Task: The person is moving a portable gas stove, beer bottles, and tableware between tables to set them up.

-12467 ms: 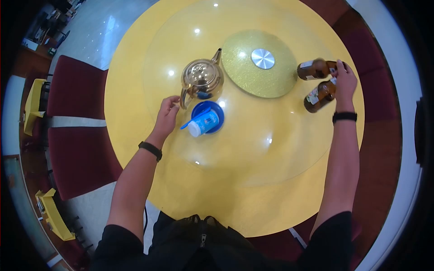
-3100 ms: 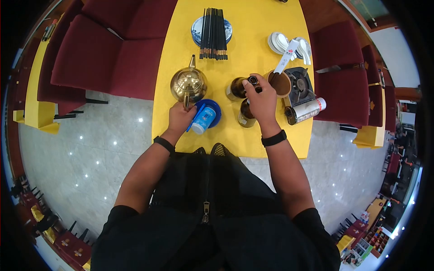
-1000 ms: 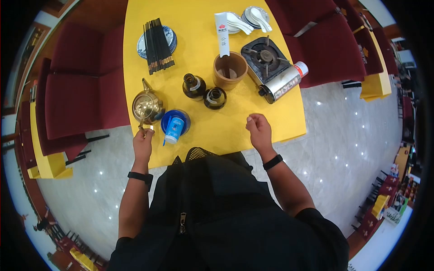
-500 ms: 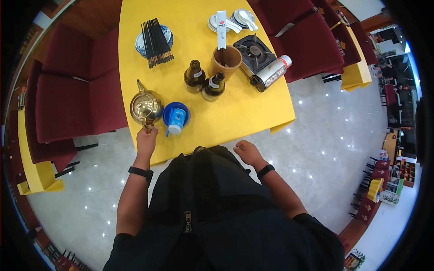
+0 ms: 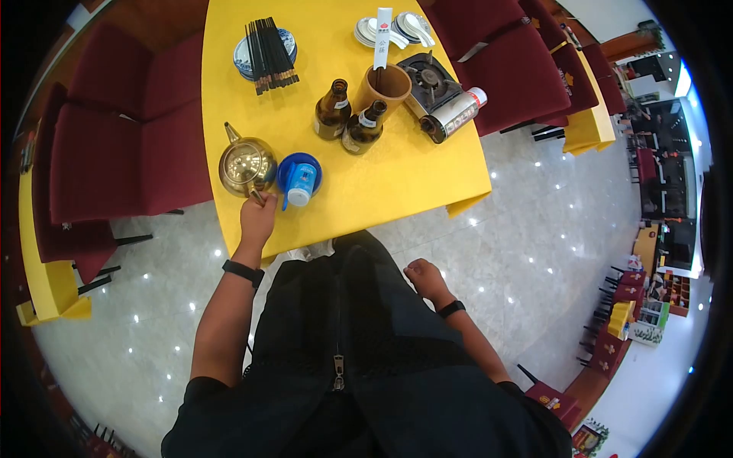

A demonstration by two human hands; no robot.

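My left hand [image 5: 258,214] grips the handle of a brass teapot [image 5: 247,162], which stands on the yellow-covered table with its spout pointing away from me. Just right of the pot is a blue dish [image 5: 318,183] with a light-blue cup [image 5: 301,184] lying tilted in it. My right hand [image 5: 428,279] hangs off the table's front edge, beside my body. Its fingers are curled, and nothing shows in them.
Two brown bottles [image 5: 334,111] stand mid-table near a wooden pot [image 5: 391,87] and a portable gas stove [image 5: 432,80]. Black chopsticks [image 5: 270,57] lie across stacked bowls. White plates and spoons [image 5: 372,30] sit farther back. Maroon chairs [image 5: 95,160] flank the table.
My view has shifted, and my body has turned slightly. My left hand stays on the teapot handle. My right hand is a little lower and farther from the table edge.
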